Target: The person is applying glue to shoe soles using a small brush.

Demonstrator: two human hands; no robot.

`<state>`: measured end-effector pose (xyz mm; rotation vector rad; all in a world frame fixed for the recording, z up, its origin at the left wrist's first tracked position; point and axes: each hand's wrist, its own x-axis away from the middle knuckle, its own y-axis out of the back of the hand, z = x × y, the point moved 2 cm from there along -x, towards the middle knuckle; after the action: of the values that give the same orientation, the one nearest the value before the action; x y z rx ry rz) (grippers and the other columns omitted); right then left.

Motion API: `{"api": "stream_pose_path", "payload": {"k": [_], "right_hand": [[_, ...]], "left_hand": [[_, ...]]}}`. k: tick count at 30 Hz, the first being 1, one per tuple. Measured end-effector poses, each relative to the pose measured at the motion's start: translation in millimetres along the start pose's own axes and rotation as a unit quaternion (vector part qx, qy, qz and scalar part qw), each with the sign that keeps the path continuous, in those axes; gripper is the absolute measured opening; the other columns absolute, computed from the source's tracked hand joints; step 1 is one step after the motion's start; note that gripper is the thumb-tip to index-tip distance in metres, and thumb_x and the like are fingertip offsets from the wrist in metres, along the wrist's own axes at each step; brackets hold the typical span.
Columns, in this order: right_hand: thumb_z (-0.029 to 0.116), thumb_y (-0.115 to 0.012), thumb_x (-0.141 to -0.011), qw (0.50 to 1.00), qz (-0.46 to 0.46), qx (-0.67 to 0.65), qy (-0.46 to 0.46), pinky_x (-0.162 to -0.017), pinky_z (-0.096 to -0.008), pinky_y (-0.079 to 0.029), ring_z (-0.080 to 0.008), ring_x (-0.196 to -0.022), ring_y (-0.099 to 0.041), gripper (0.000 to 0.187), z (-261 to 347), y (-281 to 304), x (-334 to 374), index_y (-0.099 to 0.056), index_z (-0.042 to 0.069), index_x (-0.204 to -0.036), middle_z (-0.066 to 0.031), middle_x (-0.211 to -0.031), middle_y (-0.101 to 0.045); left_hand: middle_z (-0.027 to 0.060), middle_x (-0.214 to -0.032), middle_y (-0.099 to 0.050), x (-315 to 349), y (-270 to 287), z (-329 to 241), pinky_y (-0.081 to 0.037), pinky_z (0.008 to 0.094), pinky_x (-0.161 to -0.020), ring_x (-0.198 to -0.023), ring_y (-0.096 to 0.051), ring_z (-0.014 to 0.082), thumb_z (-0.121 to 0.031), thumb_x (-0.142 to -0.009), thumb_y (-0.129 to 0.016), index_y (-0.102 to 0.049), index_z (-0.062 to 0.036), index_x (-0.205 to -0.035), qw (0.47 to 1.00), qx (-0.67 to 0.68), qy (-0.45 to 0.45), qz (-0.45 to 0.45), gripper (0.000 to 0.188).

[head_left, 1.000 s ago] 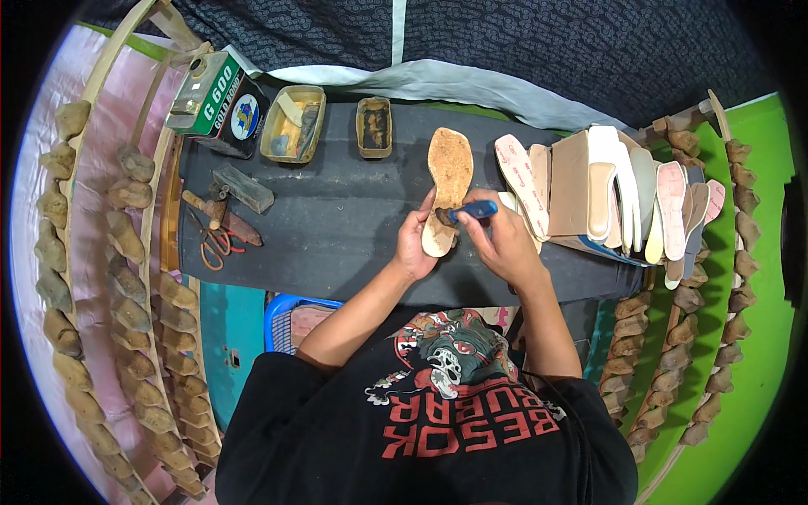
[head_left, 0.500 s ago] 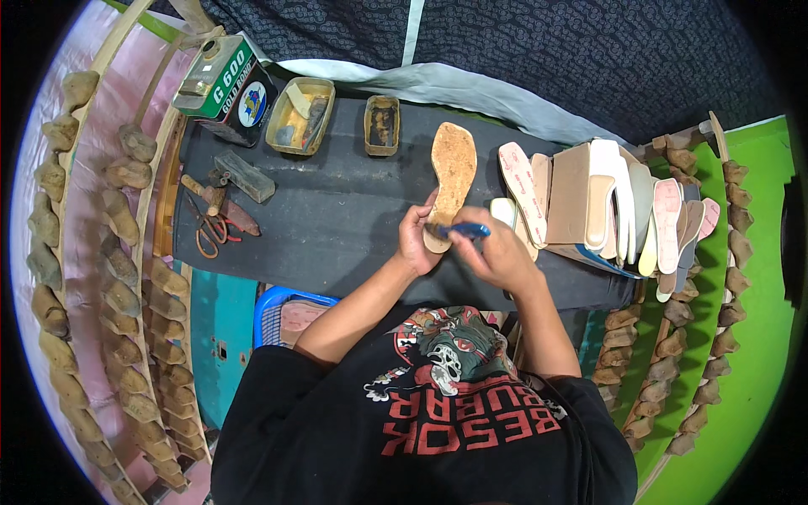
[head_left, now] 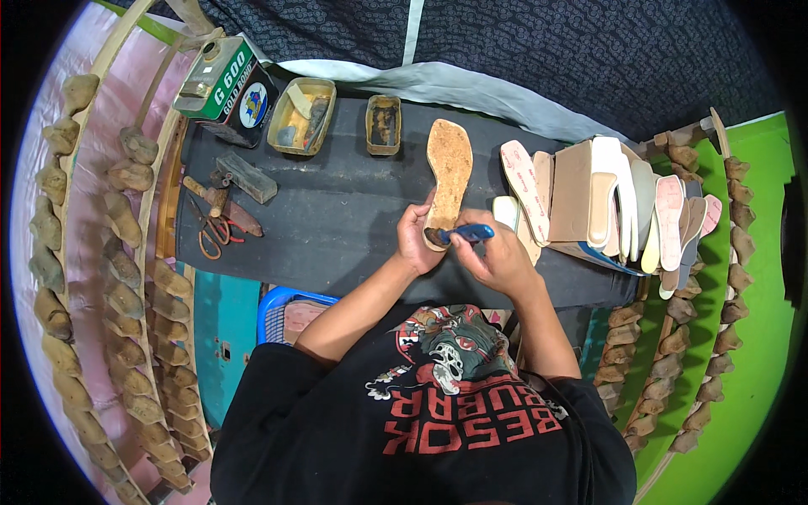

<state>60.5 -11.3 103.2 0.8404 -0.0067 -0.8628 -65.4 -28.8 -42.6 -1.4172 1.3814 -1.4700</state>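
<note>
One tan insole (head_left: 450,164) is pointing toward twelve o'clock, gripped by the left hand (head_left: 412,242); the right hand (head_left: 499,257) is grasping a blue-handled brush (head_left: 473,232), touching the insole's six-o'clock end.

Room over tabletop (head_left: 337,210) left of hands (head_left: 413,241); cardboard box (head_left: 574,187) blocks right.

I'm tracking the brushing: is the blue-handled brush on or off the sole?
On, apparently: the brush, in the right hand, has its bristles over the sole at its heel.
</note>
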Motion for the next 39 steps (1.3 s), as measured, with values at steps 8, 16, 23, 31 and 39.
{"api": "stream_pose_path", "payload": {"k": [8, 16, 23, 31, 39], "right_hand": [[0.002, -0.068, -0.089, 0.996, -0.086, 0.002, -0.007, -0.066, -0.0419, -0.052, -0.0367, -0.075, -0.067, 0.026, 0, 0, -7, -0.051, 0.000, -0.109, -0.0173, -0.087, -0.067], [0.007, -0.066, -0.093, 0.994, -0.071, -0.041, -0.066, -0.061, -0.0375, -0.052, -0.0305, -0.069, -0.068, 0.023, 0, -4, 13, -0.053, 0.000, -0.110, -0.0155, -0.082, -0.066], [0.007, -0.067, -0.093, 0.993, -0.099, 0.021, -0.059, -0.061, -0.0359, -0.052, -0.0261, -0.070, -0.069, 0.023, -5, -5, 11, -0.053, 0.000, -0.110, -0.0151, -0.083, -0.066], [0.002, -0.065, -0.093, 0.988, -0.125, 0.009, -0.092, -0.063, -0.0368, -0.052, -0.0247, -0.072, -0.068, 0.021, -6, 4, 12, -0.054, -0.001, -0.110, -0.0155, -0.088, -0.064], [0.005, -0.067, -0.090, 0.990, -0.120, -0.005, -0.072, -0.063, -0.0415, -0.052, -0.0357, -0.071, -0.067, 0.025, -1, -8, 15, -0.052, 0.000, -0.110, -0.0180, -0.084, -0.066]], "left_hand": [[0.0113, -0.129, -0.063, -5, -4, 4, -0.042, 0.0471, -0.108, -0.118, -0.060, 0.0287, -0.032, -0.094, -0.038, -0.053, -0.0121, -0.138, 0.999, 0.029, 0.030, 0.020, 0.050], [0.0071, -0.120, -0.064, -9, -4, 1, -0.049, 0.0399, -0.096, -0.105, -0.064, 0.0244, -0.033, -0.092, -0.036, -0.048, -0.0146, -0.143, 0.999, -0.005, 0.002, 0.032, 0.055], [0.0047, -0.137, -0.058, -8, -11, 14, -0.042, 0.0396, -0.105, -0.122, -0.057, 0.0195, -0.032, -0.092, -0.037, -0.041, -0.0170, -0.150, 1.000, -0.016, 0.024, 0.011, 0.060], [0.0051, -0.140, -0.056, -8, -15, 21, -0.041, 0.0445, -0.111, -0.128, -0.054, 0.0238, -0.035, -0.092, -0.037, -0.040, -0.0188, -0.151, 0.997, -0.060, 0.019, 0.052, 0.061], [0.0089, -0.135, -0.058, -14, -6, 13, -0.046, 0.0433, -0.106, -0.121, -0.058, 0.0257, -0.034, -0.092, -0.035, -0.042, -0.0155, -0.147, 0.998, -0.062, -0.022, 0.013, 0.058]]}}
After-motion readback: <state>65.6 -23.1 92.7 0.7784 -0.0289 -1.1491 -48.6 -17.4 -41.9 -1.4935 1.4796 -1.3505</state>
